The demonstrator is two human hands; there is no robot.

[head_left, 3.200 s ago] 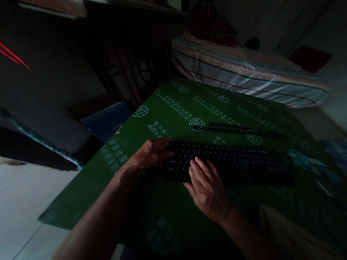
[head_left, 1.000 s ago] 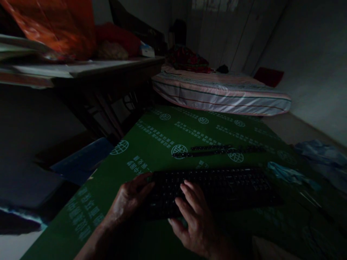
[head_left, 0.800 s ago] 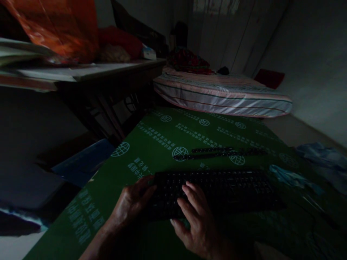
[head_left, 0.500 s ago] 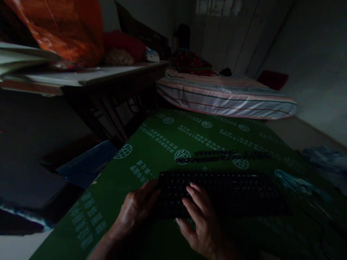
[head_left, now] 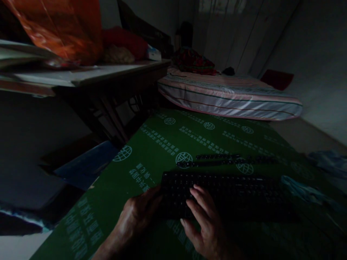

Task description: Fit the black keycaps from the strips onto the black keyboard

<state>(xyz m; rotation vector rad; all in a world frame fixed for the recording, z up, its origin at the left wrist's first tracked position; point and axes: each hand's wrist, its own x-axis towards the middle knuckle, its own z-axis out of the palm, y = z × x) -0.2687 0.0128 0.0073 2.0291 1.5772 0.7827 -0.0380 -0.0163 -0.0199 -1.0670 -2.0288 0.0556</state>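
A black computer keyboard (head_left: 244,195) lies on a green board printed with white lettering and globe marks. At its left end my left hand (head_left: 138,209) is closed round the edge, the fingertips partly hidden in shadow. My right hand (head_left: 204,224) rests over the left part of the keys with its fingers apart; the fingertips touch or nearly touch the keys, and nothing shows in its grasp. Beyond the keyboard's far edge, loose black keycaps (head_left: 218,156) lie in rows on the green board (head_left: 159,144).
To the right of the keyboard lies a teal cloth (head_left: 303,189). A bed with a striped cover (head_left: 230,97) stands beyond the board. On the left, a table (head_left: 94,74) carries an orange bag (head_left: 67,32). The room is dim.
The view has shifted slightly, so the keyboard and right hand appear a little farther right. The hands keep nearly the same places on the keyboard.
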